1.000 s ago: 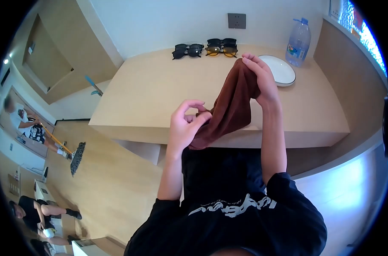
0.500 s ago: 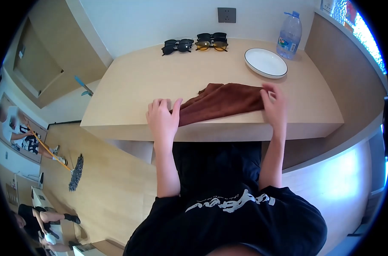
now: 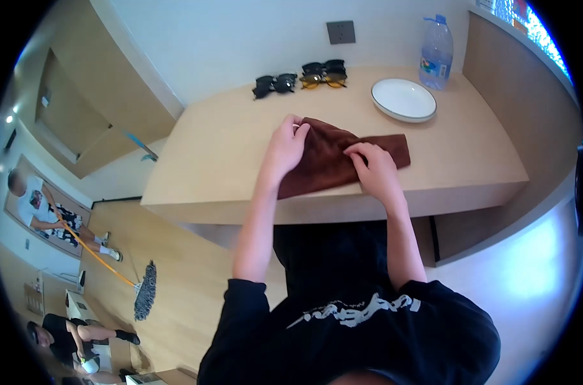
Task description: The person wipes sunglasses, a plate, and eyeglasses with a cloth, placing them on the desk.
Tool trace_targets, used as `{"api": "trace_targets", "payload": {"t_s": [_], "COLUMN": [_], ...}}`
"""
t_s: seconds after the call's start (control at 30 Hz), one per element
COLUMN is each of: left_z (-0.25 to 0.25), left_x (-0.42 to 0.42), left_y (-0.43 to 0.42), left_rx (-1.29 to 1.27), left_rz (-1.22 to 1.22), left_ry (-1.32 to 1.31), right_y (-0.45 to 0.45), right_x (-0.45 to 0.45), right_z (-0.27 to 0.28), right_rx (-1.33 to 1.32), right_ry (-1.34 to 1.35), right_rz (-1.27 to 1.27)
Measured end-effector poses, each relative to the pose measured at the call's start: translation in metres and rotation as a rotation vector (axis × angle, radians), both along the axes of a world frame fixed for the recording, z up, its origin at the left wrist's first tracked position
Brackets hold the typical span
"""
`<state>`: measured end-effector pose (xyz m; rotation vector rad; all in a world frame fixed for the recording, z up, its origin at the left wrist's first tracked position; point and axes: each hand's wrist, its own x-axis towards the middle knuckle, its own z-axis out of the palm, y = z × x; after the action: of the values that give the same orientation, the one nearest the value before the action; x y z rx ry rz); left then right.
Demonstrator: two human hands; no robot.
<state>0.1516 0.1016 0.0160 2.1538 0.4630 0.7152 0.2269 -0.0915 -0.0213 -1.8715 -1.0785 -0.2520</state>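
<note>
A: What is seen nearest?

B: A black T-shirt [image 3: 342, 343] with white lettering is worn

A: How are the hands placed?

B: By the left hand [image 3: 287, 146], the far left corner of a brown cloth [image 3: 326, 163] is pinched between thumb and fingers. By the right hand [image 3: 378, 172], curled, the cloth is touched near its middle; whether a fold is gripped there cannot be told

A: Where is the cloth?

B: It is laid, rumpled, on the desk [image 3: 214, 147], close to the front edge

A: What is found beyond it?

B: A white plate [image 3: 403, 99] with a dark rim is set past the cloth's right end, and a clear bottle [image 3: 437, 59] with a blue cap is stood just behind. Dark sunglasses [image 3: 264, 87] and amber-lensed glasses [image 3: 335, 80] are grouped further left. Above, a grey socket [image 3: 341, 32] is fixed to the wall [image 3: 240, 32]

A: And off to the left?

B: A mop [image 3: 145, 292] is held by a standing person [image 3: 34, 202]; lower down, another person [image 3: 61, 337] is seated
</note>
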Motion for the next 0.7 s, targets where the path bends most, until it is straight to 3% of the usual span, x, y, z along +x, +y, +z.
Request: {"api": "trace_targets", "payload": {"t_s": [0.03, 0.1, 0.17, 0.23, 0.27, 0.33, 0.4, 0.43, 0.5, 0.53, 0.57, 0.63, 0.67, 0.7], "left_z": [0.007, 0.023, 0.049, 0.055, 0.057, 0.055, 0.052, 0.051, 0.050, 0.045, 0.040, 0.035, 0.031, 0.026], "left_x": [0.001, 0.004, 0.001, -0.001, -0.004, -0.011, -0.016, -0.018, -0.022, -0.024, -0.024, -0.008, 0.002, 0.012], "left_y": [-0.006, -0.036, -0.085, -0.123, -0.137, -0.148, -0.149, -0.142, -0.111, -0.092, -0.069, -0.019, 0.015, 0.050], "left_rx": [0.019, 0.061, 0.055, 0.371, 0.517, 0.666, 0.744, 0.748, 0.709, 0.572, 0.442, 0.514, 0.580, 0.647], "left_rz": [0.000, -0.174, -0.386, -0.487, -0.545, -0.589, -0.694, -0.689, -0.515, -0.442, -0.367, -0.169, -0.105, -0.041], "left_ry": [-0.005, -0.378, -0.356, -0.237, -0.208, -0.176, -0.438, -0.430, -0.692, -0.562, -0.432, -0.347, -0.186, -0.022], "right_y": [0.004, 0.006, 0.010, 0.014, 0.015, 0.014, 0.010, 0.008, 0.002, -0.006, -0.009, -0.015, -0.016, -0.021], "right_x": [-0.002, -0.003, 0.002, 0.007, 0.008, 0.009, 0.011, 0.014, 0.017, 0.003, 0.013, 0.035, 0.040, 0.042], "right_z": [0.004, 0.007, 0.005, -0.008, -0.009, -0.011, -0.011, -0.011, -0.002, 0.034, 0.032, 0.025, 0.027, 0.034], "right_rx": [0.019, 0.118, 0.084, 0.319, 0.375, 0.539, 0.827, 0.963, 1.172, 1.243, 1.268, 0.786, 0.805, 0.626], "right_ry": [-0.005, 0.293, 0.318, 0.042, 0.046, 0.449, 0.942, 1.100, 1.281, 1.414, 1.407, 0.660, 0.666, 0.434], "right_rz": [0.000, -0.017, -0.009, 0.125, 0.202, 0.479, 0.733, 0.805, 0.835, 0.680, 0.668, 0.324, 0.323, 0.323]}}
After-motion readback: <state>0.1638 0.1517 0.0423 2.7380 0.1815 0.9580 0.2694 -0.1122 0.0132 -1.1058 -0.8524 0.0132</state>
